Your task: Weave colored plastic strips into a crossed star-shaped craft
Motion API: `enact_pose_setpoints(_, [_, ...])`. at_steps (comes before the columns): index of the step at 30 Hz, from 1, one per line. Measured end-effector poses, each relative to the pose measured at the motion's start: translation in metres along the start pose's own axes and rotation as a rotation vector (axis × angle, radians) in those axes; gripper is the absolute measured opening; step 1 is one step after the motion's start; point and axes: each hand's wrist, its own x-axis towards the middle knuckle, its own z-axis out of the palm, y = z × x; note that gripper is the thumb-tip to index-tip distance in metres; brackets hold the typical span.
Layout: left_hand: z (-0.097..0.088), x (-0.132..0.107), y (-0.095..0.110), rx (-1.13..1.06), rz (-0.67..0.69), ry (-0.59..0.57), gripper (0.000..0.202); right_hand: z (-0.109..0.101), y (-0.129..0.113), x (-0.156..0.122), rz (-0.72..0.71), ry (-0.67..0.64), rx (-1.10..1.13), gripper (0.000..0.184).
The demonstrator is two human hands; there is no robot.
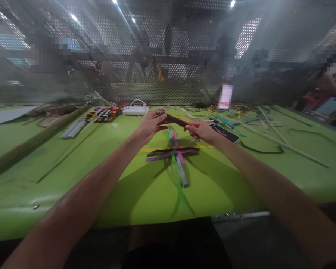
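My left hand [154,122] pinches the left end of a dark flat strip [173,119], raised above the table. Fingers closed, my right hand [201,130] grips the other end, where a red strip-like piece [189,123] runs along the dark one. Whether the two are joined cannot be made out. Below my hands, flat strips lie crossed on the table: a grey strip [182,173], a green strip [177,175], a pink strip [180,155], a yellow strip [204,147], a black strip [154,152] and a purple strip [154,159].
The green-covered table [114,201] ends at a perforated metal screen [173,86]. Left are a long pole [36,140], a woven multicoloured piece [103,114] and a white power strip [135,110]. A dark phone-like slab [226,134] and scattered strips [238,117] lie right.
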Motion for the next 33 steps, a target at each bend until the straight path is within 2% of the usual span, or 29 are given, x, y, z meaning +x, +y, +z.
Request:
enact_pose_setpoints(5, [0.001,-0.002,0.003,-0.022,0.008,-0.021,0.020,-0.002,-0.001,0.000,-0.006,0.012,0.005,0.045])
enact_pose_setpoints(10, [0.000,-0.002,0.003,0.005,0.050,-0.047,0.027,-0.001,-0.004,-0.001,-0.003,0.001,-0.060,0.040])
enact_pose_setpoints(17, [0.002,-0.004,-0.003,0.124,0.102,-0.162,0.038,0.012,-0.008,-0.007,-0.040,-0.076,-0.194,0.051])
enact_pose_setpoints(20, [0.004,-0.006,0.002,0.123,0.138,-0.162,0.033,0.010,-0.011,-0.005,-0.023,-0.026,-0.203,0.045])
enact_pose_setpoints(23, [0.004,-0.006,0.011,0.125,0.142,-0.062,0.016,-0.017,-0.020,-0.003,0.022,0.160,-0.334,0.029])
enact_pose_setpoints(26, [0.002,-0.004,0.018,0.144,0.124,0.083,0.010,-0.067,-0.028,-0.006,0.037,0.513,-0.762,0.021])
enact_pose_setpoints(28, [0.001,-0.003,0.019,0.170,0.127,0.129,0.016,-0.100,-0.029,-0.010,0.130,0.654,-1.006,0.012])
enact_pose_setpoints(30, [0.001,-0.003,0.018,0.201,0.142,0.132,0.018,-0.122,-0.024,-0.014,0.318,0.651,-1.058,0.012])
enact_pose_setpoints(33, [0.002,-0.004,0.016,0.240,0.164,0.108,0.018,-0.127,-0.011,-0.015,0.452,0.574,-1.063,0.016])
